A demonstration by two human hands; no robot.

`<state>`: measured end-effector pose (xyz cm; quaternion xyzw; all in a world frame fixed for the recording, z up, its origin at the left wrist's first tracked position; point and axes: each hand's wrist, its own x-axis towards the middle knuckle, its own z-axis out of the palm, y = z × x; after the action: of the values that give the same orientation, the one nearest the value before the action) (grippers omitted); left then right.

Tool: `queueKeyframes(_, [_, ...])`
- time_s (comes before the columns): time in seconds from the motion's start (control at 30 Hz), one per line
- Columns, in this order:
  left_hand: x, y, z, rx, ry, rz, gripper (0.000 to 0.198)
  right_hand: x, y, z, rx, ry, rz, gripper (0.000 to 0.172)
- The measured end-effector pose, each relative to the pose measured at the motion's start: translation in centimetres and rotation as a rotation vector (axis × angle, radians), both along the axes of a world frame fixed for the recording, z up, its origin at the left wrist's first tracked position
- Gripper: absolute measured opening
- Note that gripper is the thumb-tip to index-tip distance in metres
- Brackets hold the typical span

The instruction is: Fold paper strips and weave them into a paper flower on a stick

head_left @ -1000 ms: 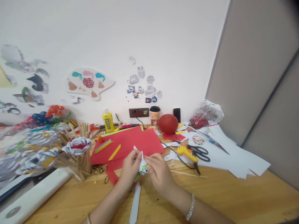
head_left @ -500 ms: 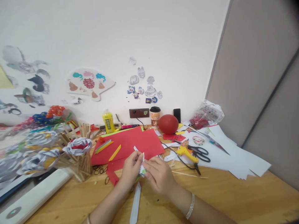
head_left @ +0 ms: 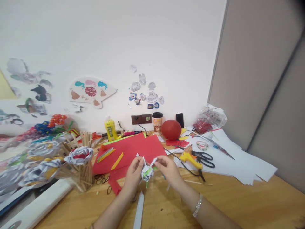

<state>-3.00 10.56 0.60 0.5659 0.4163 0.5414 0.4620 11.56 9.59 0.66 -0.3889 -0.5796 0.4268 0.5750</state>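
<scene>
Between my hands is a small white-and-green paper flower (head_left: 147,172), with strip ends sticking up from it. My left hand (head_left: 135,171) is closed on the flower's left side, thumb and fingers pinched. A white strip end at the flower's upper right is pinched by my right hand (head_left: 168,168). Below the flower, a folded white paper strip (head_left: 139,210) lies on the table, pointing toward me. Behind my hands lie sheets of red paper (head_left: 133,146) with a yellow paper strip (head_left: 117,161) on them.
A yellow glue gun (head_left: 190,159) and black-handled scissors (head_left: 203,159) lie to the right by white paper sheets (head_left: 226,162). A red balloon (head_left: 171,129), a paper cup (head_left: 157,123) and a yellow bottle (head_left: 110,128) stand behind. Left are wooden sticks (head_left: 83,171) and paper flowers (head_left: 41,170).
My right hand has moved right, away from my left, pulling a strip end outward. The flower, mostly covered before, now shows between the hands. The view has tilted up slightly.
</scene>
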Motion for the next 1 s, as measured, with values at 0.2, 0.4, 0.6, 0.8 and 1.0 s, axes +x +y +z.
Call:
queueKeyframes(0.2, [0.3, -0.2, -0.7, -0.057, 0.059, -0.069, 0.038, 0.1, 0.0, 0.2, -0.063, -0.010, -0.042, 0.017])
queueKeyframes(0.4, [0.0, -0.1, 0.0, -0.042, 0.130, -0.081, 0.027, 0.4, 0.2, 0.0, -0.064, -0.065, -0.051, 0.014])
queueKeyframes(0.6, [-0.3, -0.2, 0.6, 0.006, 0.295, -0.080, 0.023, 0.0, -0.3, 0.1, -0.025, -0.177, -0.076, 0.009])
queueKeyframes(0.8, [0.0, -0.5, 0.9, 0.108, 0.323, -0.017, 0.022, 0.0, -0.1, -0.5, 0.078, -0.232, -0.083, 0.011])
queueKeyframes(1.0, [0.0, -0.7, 1.0, 0.151, 0.409, 0.043, 0.015, -0.1, 0.4, -1.3, 0.083, -0.209, -0.086, 0.009])
